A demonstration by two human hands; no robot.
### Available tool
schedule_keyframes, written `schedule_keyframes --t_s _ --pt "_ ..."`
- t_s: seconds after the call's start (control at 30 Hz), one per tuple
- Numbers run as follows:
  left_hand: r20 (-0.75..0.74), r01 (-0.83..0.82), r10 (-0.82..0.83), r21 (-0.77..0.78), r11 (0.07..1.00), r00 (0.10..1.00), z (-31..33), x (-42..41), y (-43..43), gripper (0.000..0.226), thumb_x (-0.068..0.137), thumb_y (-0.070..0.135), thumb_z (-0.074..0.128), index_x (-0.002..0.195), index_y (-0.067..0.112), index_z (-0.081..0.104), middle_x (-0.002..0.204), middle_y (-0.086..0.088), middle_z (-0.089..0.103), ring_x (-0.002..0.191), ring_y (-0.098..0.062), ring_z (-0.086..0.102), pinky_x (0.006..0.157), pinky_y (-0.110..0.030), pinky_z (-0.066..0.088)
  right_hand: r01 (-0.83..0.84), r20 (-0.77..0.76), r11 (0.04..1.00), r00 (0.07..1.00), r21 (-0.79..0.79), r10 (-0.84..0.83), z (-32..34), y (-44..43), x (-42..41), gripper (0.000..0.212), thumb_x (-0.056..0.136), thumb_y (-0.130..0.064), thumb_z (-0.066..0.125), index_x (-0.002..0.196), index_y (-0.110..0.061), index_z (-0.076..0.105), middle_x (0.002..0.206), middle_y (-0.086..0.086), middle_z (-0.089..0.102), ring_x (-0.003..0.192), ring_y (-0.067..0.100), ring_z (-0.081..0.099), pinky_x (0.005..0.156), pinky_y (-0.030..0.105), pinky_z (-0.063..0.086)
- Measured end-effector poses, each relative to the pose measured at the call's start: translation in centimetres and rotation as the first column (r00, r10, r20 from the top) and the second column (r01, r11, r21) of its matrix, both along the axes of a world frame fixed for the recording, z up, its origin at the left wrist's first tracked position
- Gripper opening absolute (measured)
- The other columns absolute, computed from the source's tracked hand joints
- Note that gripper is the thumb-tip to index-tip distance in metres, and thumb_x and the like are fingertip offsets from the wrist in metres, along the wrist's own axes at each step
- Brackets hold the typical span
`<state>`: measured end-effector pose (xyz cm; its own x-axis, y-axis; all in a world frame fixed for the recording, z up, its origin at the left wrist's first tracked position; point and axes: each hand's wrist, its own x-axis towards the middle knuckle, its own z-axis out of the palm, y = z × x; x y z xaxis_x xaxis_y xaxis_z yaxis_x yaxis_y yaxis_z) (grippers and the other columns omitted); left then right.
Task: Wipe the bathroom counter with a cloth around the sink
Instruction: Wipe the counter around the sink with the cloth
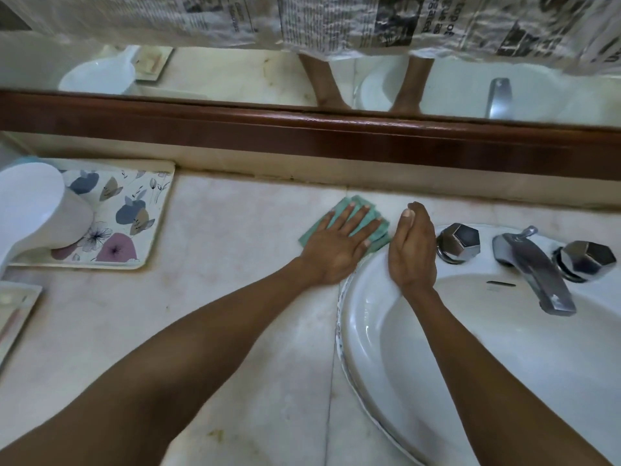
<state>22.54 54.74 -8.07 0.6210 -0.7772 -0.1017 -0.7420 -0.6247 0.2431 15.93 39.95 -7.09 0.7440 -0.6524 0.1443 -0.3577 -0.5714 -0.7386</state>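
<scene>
Nearest, the table [235, 331] left of the sink [369, 331] shows faint marks, so that stretch looks unwiped. Further in, the left hand [339, 243] presses flat, its grip spread wide, on the green cloth [363, 213] at the sink's back-left corner. The right hand [411, 250] rests edge-on on the rim, grip loose and empty. Behind the faucet [531, 267], all seemingly remains.

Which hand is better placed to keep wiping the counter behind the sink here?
Left. The left hand lies flat on the green cloth, pressing it to the counter. The right hand rests empty on the sink rim, off the cloth.
</scene>
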Motion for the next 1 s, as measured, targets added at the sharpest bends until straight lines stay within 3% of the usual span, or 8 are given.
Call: schedule_keyframes --t_s 0.13,0.27,0.43,0.6,0.77,0.9,1.0 --pt "-0.011 0.076 -0.076 0.032 0.997 0.997 0.4 2.7 -3.8 0.054 0.106 0.047 0.012 0.159 0.035 0.01 0.168 0.003 0.003 0.155 -0.022 -0.001 0.124 -0.049 0.005 0.03 0.044 0.997 0.998 0.068 -0.033 0.1 -0.2 -0.2 0.046 0.105 -0.041 0.022 0.135 -0.015 0.046 0.133 0.005 0.057 0.124 0.022 0.049 0.105 0.033 0.037" --pt "0.006 0.149 -0.15 0.012 0.989 0.989 -0.5 0.6 0.7 0.054 0.107 0.048 0.01 0.159 0.037 0.007 0.168 0.005 0.0 0.155 -0.018 -0.006 0.125 -0.045 0.002 0.032 0.049 0.998 0.998 0.061 -0.035 -0.2 -0.3 -0.1 0.044 0.106 -0.037 0.023 0.134 -0.014 0.048 0.132 0.004 0.057 0.123 0.02 0.049 0.1 0.021 0.031" --pt "0.039 0.209 -0.211 0.054 0.976 0.977 -0.2 0.1 5.0 0.053 0.107 0.048 0.012 0.159 0.036 0.009 0.168 0.006 0.003 0.155 -0.017 -0.005 0.125 -0.038 -0.002 -0.015 0.003 1.0 1.0 0.0 0.015 -0.3 -0.2 0.0 0.044 0.104 -0.039 0.023 0.13 -0.015 0.05 0.128 0.005 0.06 0.121 0.024 0.051 0.103 0.035 0.037" --pt "-0.011 -0.065 0.066 0.045 0.997 0.998 0.6 3.4 -2.2 0.054 0.106 0.047 0.01 0.159 0.036 0.009 0.168 0.001 0.008 0.155 -0.024 0.005 0.124 -0.046 0.001 -0.063 -0.014 0.997 0.998 -0.041 0.062 -0.2 -0.3 0.0 0.039 0.103 -0.036 0.026 0.125 -0.015 0.051 0.123 0.007 0.061 0.117 0.03 0.052 0.1 0.039 0.038" --pt "0.002 0.031 -0.031 -0.002 1.0 1.0 -0.7 -1.2 2.4 0.053 0.107 0.048 0.013 0.159 0.037 0.011 0.168 0.003 0.003 0.155 -0.02 -0.004 0.125 -0.044 -0.003 -0.082 -0.102 0.99 0.992 -0.118 0.07 0.2 -0.1 -0.2 0.037 0.102 -0.038 0.031 0.122 -0.015 0.053 0.121 0.008 0.063 0.114 0.032 0.053 0.1 0.043 0.04" --pt "-0.02 0.157 -0.157 0.002 0.988 0.987 -0.2 -2.5 7.1 0.052 0.108 0.047 0.015 0.158 0.037 0.013 0.168 0.006 0.003 0.155 -0.016 -0.005 0.125 -0.038 -0.003 -0.195 -0.224 0.954 0.964 -0.229 0.143 0.4 0.4 -0.5 0.042 0.102 -0.035 0.032 0.127 -0.007 0.052 0.134 0.013 0.056 0.121 0.034 0.051 0.109 0.046 0.033" --pt "-0.044 0.047 -0.047 0.007 0.999 0.998 0.5 2.7 7.3 0.053 0.107 0.047 0.011 0.159 0.038 0.01 0.168 0.006 0.004 0.155 -0.019 -0.005 0.125 -0.044 0.004 -0.229 -0.29 0.948 0.943 -0.219 0.161 -0.3 1.4 -1.5 0.049 0.102 -0.038 0.027 0.134 -0.008 0.048 0.148 0.012 0.044 0.137 0.029 0.04 0.12 0.045 0.02"
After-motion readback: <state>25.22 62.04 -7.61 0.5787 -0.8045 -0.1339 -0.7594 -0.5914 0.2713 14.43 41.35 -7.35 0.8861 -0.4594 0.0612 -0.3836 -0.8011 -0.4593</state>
